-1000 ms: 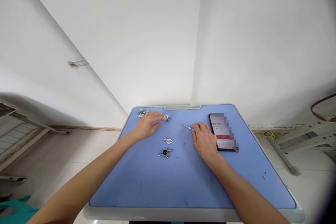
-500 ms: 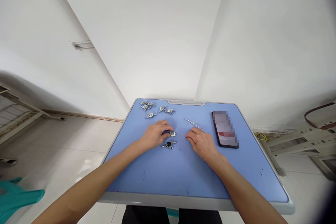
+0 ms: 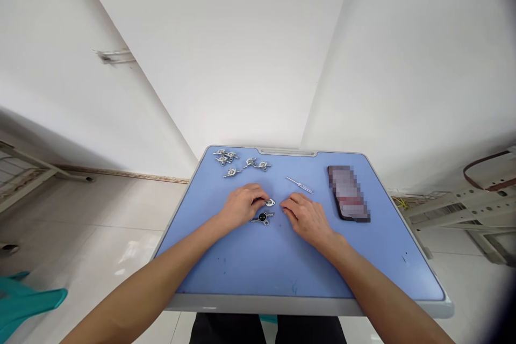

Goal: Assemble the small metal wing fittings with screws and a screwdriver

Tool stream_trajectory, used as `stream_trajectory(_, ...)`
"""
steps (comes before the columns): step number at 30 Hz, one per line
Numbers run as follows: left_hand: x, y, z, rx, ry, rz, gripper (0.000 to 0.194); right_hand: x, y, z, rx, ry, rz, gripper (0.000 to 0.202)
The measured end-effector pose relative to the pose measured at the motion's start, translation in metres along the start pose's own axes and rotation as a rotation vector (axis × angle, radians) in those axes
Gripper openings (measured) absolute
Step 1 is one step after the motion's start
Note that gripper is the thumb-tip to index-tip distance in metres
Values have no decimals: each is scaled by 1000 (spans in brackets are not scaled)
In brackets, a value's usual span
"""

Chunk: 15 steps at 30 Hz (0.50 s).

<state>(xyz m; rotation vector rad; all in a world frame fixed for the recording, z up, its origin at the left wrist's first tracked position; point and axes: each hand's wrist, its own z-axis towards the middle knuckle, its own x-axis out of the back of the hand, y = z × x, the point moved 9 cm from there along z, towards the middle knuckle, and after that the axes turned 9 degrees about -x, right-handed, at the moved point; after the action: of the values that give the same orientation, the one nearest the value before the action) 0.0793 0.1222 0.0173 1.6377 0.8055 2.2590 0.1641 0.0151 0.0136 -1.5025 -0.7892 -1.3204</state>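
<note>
Between the thumb and fingers of my left hand (image 3: 245, 204) is a small silver metal fitting with a pointed flange (image 3: 270, 202), held just above or on the blue tabletop. Just below it lies a similar metal piece with a round black centre (image 3: 263, 218) and thin arms at its sides. To the right, my right hand (image 3: 307, 216) has its thumb and fingertips pinched together close to the table. Whatever is in that pinch is too small to name. Behind the right hand lies a slim clear-handled screwdriver (image 3: 299, 184).
Several silver metal fittings (image 3: 231, 172) lie towards the back left of the blue table (image 3: 258, 274). A phone (image 3: 349, 193) rests on the right side. White walls stand behind the table, a teal plastic stool (image 3: 32, 301) at lower left, metal frames at both sides.
My right hand has shifted slightly left, nearer the fitting in my left hand. More of that fitting's flange shows at the left fingertips. The view has moved a little.
</note>
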Motion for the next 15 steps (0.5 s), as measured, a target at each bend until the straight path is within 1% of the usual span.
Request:
stream_trajectory(4,1,-4,-2,69,19,-12,19,-1,0,2,-24,-5,-6,20)
stream_trajectory(10,3,-19,-10,152,38,-213,17,2,5,1,-66,-29,3,20)
stream_trajectory(12,5,-20,-13,169,43,-253,17,2,7,1,-93,-40,-19,21)
stream_trajectory(15,11,-16,-17,197,44,-267,17,2,10,1,-115,-49,-43,24)
